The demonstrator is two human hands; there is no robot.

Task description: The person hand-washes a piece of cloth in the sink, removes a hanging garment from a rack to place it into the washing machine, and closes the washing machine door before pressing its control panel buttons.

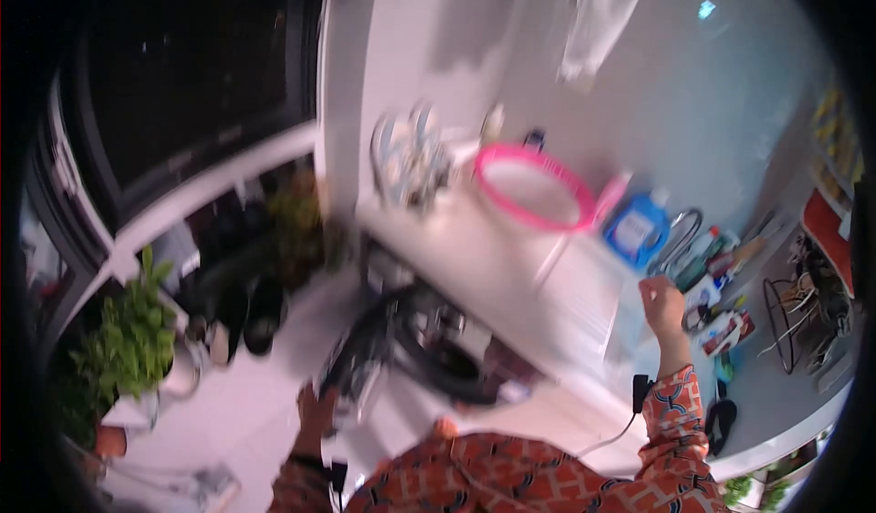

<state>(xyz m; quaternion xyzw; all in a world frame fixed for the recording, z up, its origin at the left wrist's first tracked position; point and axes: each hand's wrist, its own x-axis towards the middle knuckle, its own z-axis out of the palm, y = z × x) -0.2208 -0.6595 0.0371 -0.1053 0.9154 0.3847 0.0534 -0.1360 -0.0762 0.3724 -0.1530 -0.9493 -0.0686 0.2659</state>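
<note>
My right hand (663,305) is curled closed over the right end of the white counter (493,266), just below a blue detergent bottle (636,230); whether it holds anything is too blurred to tell. Low on the left, my left hand (317,410) is beside a grey, blurred object (360,390) in front of the open round door (365,330) of a washing machine. Its fingers are smeared by motion. A pink-rimmed basin (584,193) rests on the counter, with a pink bottle (613,193) between it and the detergent.
Pale slippers (397,157) lean at the counter's back left corner. Brushes, tubes and small bottles (716,257) crowd the right side. A leafy plant (132,330) and dark shoes (265,317) stand at the left. White cloth (602,20) hangs above.
</note>
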